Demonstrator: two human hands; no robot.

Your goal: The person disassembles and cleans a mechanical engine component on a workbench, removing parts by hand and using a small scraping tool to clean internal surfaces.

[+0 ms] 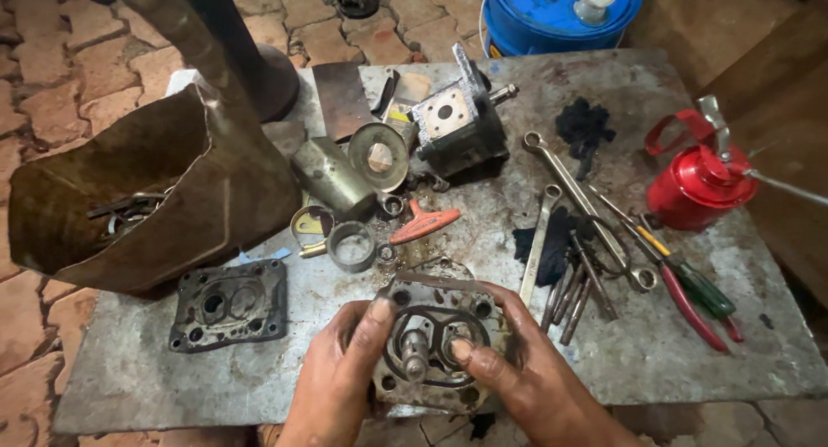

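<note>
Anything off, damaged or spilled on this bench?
Nothing spilled or broken that shows. Both hands, left hand and right hand, grip the open pump housing at the table's near edge, partly past it. The cardboard box is torn and sagging. Black rags lie among loose wrenches.

Dim, warm overhead light, dark vignetted corners, sharp centre, wide-angle edge bending.

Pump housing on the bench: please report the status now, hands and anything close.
Both hands, left hand and right hand, on pump housing, gears exposed. Cover plate lies left. Bolts lie right, apart.
</note>
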